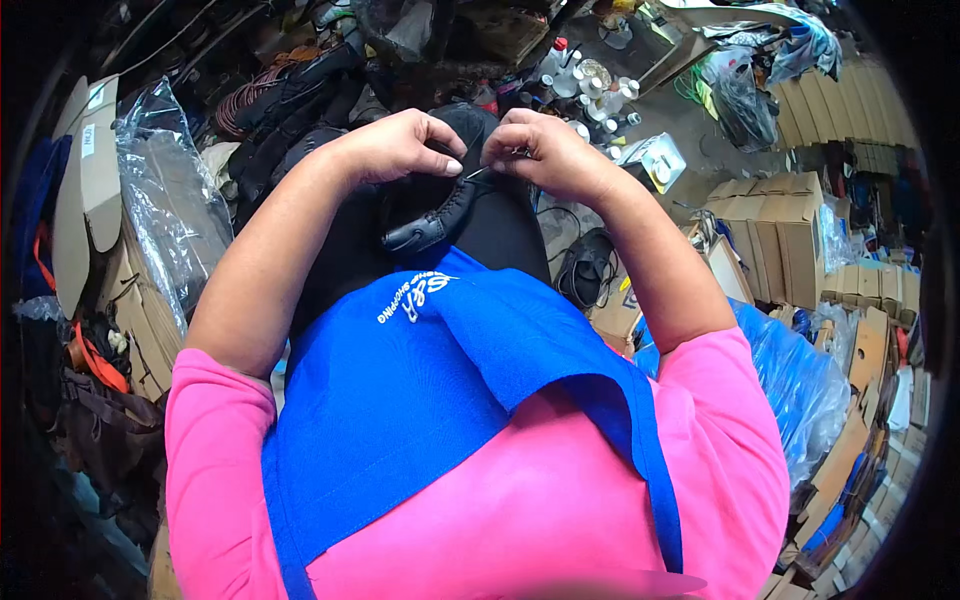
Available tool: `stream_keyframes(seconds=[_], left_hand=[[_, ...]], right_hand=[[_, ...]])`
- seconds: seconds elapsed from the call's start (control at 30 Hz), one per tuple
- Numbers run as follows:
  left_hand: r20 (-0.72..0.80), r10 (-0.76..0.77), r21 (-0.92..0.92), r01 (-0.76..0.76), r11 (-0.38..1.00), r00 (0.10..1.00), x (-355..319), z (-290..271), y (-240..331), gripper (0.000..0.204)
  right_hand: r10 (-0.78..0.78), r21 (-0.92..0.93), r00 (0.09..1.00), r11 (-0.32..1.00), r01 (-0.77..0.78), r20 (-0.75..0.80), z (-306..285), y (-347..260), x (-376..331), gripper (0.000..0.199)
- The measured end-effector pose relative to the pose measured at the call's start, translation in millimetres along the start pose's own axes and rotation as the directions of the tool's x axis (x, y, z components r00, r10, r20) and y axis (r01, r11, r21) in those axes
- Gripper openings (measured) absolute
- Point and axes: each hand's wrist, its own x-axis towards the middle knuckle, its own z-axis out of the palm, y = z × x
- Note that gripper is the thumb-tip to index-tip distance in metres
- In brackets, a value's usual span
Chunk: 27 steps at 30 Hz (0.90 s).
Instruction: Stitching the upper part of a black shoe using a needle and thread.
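A black shoe lies across my lap, its laced-looking edge running up between my hands. Over its upper part, my left hand has its fingers bent and the thumb close to the forefinger; anything pinched there is too small to make out. Just to the right, the fingertips of my right hand are pressed together on a thin, shiny needle-like metal piece, which points toward the shoe. Part of the shoe is hidden behind the hands. A blue apron covers my front.
Several small white-capped bottles stand on the floor ahead. Another black shoe is right of my lap. Cardboard boxes and blue plastic sheeting fill the right side. Clear plastic and cardboard are at left.
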Motion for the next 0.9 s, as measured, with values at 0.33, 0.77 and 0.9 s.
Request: stream_keyframes(seconds=[0.33, 0.77, 0.9], left_hand=[[-0.061, 0.060, -0.074, -0.065, 0.995, 0.996, -6, 6, 0, 0.024], [0.125, 0.130, 0.011, -0.132, 0.991, 0.984, -13, -1, -5, 0.039], [0.134, 0.129, 0.045, -0.136, 0.990, 0.983, -11, 0, -4, 0.040]], right_hand=[[-0.006, 0.115, 0.995, 0.993, 0.017, -0.099, 24, 2, -8, 0.009], [-0.032, -0.115, 0.949, 0.993, -0.004, -0.314, 51, -26, -34, 0.028], [-0.050, -0.349, 0.978, 0.937, -0.025, -0.203, 39, -39, -32, 0.022]])
